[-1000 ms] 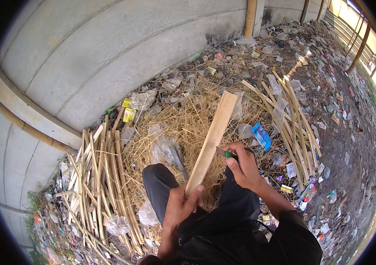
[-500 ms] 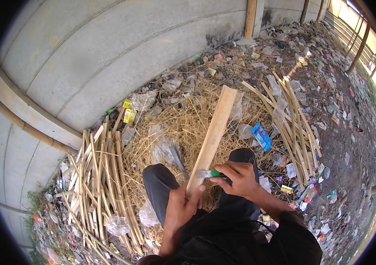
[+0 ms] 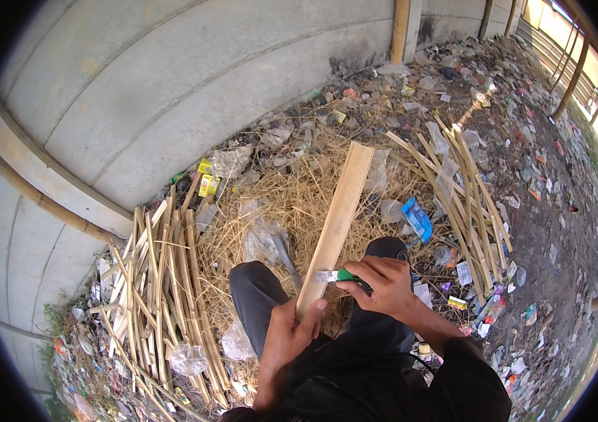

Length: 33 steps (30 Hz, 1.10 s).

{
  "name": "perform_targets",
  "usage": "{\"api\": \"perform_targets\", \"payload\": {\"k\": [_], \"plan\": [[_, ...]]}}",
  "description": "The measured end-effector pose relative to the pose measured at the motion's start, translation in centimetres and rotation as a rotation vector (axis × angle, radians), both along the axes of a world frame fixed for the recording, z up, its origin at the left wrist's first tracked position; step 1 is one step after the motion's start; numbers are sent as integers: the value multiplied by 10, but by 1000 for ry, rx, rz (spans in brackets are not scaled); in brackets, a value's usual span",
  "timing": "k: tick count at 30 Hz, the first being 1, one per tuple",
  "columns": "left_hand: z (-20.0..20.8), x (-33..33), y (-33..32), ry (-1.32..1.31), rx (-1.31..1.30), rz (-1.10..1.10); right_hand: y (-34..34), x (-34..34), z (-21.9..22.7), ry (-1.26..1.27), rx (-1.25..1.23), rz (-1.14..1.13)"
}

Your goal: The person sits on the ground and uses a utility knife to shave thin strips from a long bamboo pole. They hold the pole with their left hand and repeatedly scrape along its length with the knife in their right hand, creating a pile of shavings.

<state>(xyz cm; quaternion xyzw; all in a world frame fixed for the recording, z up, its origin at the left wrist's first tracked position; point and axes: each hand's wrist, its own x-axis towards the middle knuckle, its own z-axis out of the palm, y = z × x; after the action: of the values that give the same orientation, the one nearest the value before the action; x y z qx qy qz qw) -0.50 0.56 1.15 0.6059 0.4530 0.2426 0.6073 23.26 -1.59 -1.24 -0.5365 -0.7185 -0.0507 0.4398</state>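
Observation:
A long split bamboo slat (image 3: 339,211) slants up and away from between my knees. My left hand (image 3: 294,328) grips its near end, thumb lying on the face. In my right hand (image 3: 381,285) is a knife with a green handle (image 3: 347,276). Its short, wide blade (image 3: 325,276) lies across the slat a little beyond my left thumb. The fingers of my right hand wrap round the handle and hide part of it. Between my left knee and the slat, a long grey blade-like piece (image 3: 285,254) rests on the straw beside clear plastic.
Bamboo strips (image 3: 162,295) are heaped on my left, and a smaller pile of strips (image 3: 469,204) lies to the right. Straw shavings (image 3: 278,193) and scattered litter cover the ground ahead. A blue wrapper (image 3: 417,219) lies near the right pile. A concrete wall (image 3: 193,84) closes the far left.
The slat's far end has dropped slightly toward me, and its face has turned a little. The knife blade stays across the slat near my left hand.

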Motion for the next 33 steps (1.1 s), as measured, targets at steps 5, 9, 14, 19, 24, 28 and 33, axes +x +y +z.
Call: {"api": "perform_targets", "payload": {"k": [5,9,14,19,24,28,33], "plan": [[3,0,-2,-13,-13,-5,-1,3,2,-32,2,-19],[4,-5,-6,58,-38,-6,8,19,3,20,3,-108],[-5,-21,-19,135,-124,-81,35,77,-4,174,42,-325],[-9,-38,-33,196,-204,-141,47,138,9,355,-59,-509],[-20,-39,-20,81,-263,-15,27,81,-6,330,-118,-201],[-12,-26,-7,-36,-295,7,14,33,-27,192,-36,39],[-6,-15,-2,-92,-276,-16,5,8,-30,163,-55,108]]}}
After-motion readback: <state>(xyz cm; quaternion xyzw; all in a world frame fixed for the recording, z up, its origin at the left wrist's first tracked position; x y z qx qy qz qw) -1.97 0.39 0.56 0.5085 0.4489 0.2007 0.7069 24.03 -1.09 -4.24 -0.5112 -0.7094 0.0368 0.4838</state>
